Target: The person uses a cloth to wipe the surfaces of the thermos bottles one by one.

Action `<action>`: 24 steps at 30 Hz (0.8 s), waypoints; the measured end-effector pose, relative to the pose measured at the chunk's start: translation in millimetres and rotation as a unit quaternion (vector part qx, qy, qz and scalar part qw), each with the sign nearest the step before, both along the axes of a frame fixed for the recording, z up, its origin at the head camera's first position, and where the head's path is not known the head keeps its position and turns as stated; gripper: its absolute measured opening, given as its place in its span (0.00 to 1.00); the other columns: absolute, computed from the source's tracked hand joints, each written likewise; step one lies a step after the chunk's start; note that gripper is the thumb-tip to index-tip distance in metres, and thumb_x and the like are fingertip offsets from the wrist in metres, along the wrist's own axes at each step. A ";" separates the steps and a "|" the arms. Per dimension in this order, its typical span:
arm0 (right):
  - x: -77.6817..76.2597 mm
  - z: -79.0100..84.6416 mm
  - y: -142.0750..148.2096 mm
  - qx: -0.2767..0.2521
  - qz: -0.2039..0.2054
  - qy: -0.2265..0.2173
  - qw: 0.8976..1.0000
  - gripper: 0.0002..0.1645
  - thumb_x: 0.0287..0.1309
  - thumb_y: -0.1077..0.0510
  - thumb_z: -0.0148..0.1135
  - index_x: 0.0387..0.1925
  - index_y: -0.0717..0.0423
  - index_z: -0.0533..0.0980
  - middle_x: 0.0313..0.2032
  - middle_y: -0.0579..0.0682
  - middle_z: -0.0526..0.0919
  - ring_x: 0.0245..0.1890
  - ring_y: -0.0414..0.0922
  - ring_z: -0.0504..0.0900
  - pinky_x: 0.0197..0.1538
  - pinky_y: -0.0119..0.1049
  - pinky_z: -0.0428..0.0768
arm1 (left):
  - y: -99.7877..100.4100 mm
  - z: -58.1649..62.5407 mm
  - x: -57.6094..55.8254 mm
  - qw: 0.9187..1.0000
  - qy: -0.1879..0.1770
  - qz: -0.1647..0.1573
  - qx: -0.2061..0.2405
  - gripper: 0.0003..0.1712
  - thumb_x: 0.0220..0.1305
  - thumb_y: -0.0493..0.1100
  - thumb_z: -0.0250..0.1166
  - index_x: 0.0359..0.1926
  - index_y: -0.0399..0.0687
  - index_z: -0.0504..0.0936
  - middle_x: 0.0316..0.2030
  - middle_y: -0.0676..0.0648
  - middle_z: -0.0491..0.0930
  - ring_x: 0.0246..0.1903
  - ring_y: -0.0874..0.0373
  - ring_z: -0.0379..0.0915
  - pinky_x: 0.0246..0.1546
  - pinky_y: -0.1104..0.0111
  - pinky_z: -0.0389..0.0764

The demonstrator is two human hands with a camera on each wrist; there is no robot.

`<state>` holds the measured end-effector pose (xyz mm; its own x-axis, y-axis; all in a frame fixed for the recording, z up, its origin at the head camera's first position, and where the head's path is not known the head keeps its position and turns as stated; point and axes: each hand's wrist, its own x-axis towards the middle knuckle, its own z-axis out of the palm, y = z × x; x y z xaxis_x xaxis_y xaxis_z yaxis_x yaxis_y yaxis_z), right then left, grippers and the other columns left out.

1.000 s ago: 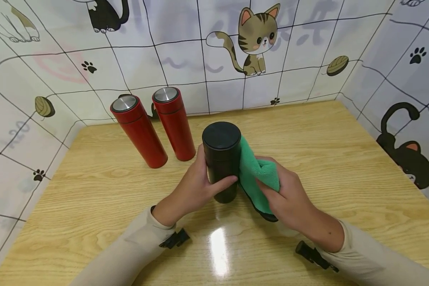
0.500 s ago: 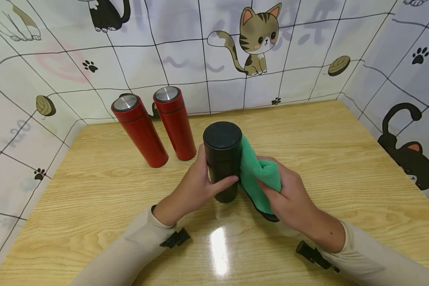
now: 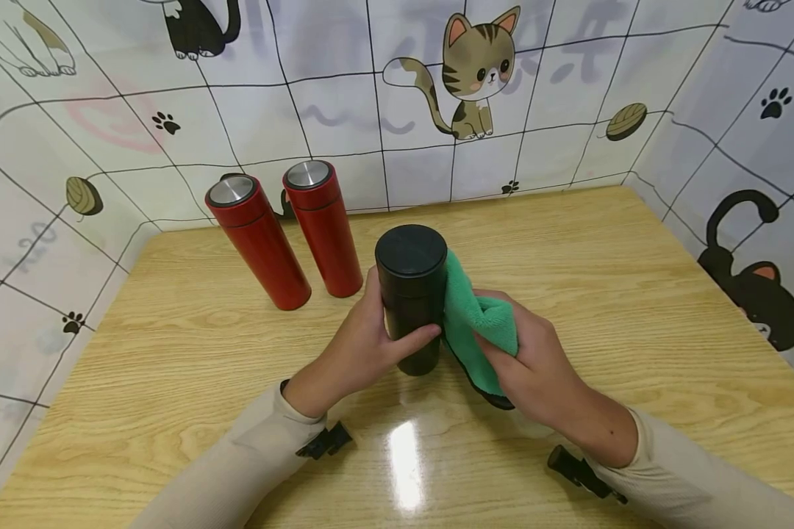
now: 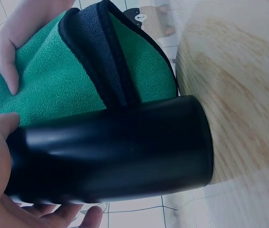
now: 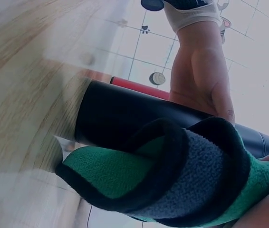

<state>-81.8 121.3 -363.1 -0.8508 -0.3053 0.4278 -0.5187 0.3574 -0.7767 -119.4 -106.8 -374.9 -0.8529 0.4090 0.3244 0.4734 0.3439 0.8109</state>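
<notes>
A black thermos flask [image 3: 410, 294] stands upright on the wooden table, its flat lid on top. My left hand [image 3: 353, 356] grips it from the left, the thumb across its near side and the other fingers behind it. On the flask's right side my right hand [image 3: 536, 360] holds a folded green towel [image 3: 470, 316] against the wall of the flask. Dark trim and a grey-blue band on the towel [image 4: 110, 57] show in the left wrist view. In the right wrist view the towel [image 5: 110, 171] hangs in loose folds beside the flask [image 5: 120, 114].
Two red thermos flasks, a left one [image 3: 258, 242] and a right one [image 3: 324, 228], stand at the back left with steel-topped lids. A cat-patterned wall covering [image 3: 331, 110] rises behind the wooden table [image 3: 635, 294] and along both its sides.
</notes>
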 end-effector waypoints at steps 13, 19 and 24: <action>-0.4 -1.9 0.0 -0.002 -0.001 0.009 1.000 0.23 0.67 0.69 0.56 0.61 0.53 0.75 0.56 0.49 0.82 0.57 0.30 0.78 0.57 0.21 0.76 | -0.5 -0.2 -0.1 1.000 0.004 0.005 -0.003 0.51 0.59 0.46 0.74 0.73 0.47 0.49 0.66 0.51 0.67 0.66 0.59 0.66 0.69 0.56 0.69; -1.0 -2.0 0.9 0.017 -0.004 0.001 1.000 0.21 0.69 0.67 0.55 0.60 0.50 0.75 0.54 0.47 0.83 0.52 0.30 0.79 0.55 0.21 0.77 | -0.1 -1.0 -0.2 1.000 0.004 0.006 -0.004 0.51 0.59 0.46 0.74 0.73 0.49 0.49 0.66 0.51 0.66 0.66 0.59 0.66 0.69 0.56 0.69; -0.3 -2.8 0.9 0.020 -0.009 0.003 1.000 0.21 0.68 0.67 0.55 0.61 0.52 0.75 0.54 0.48 0.83 0.53 0.30 0.79 0.55 0.21 0.76 | 0.0 -0.2 0.3 1.000 -0.001 0.006 -0.004 0.51 0.59 0.45 0.74 0.73 0.49 0.49 0.66 0.51 0.67 0.67 0.60 0.65 0.70 0.57 0.68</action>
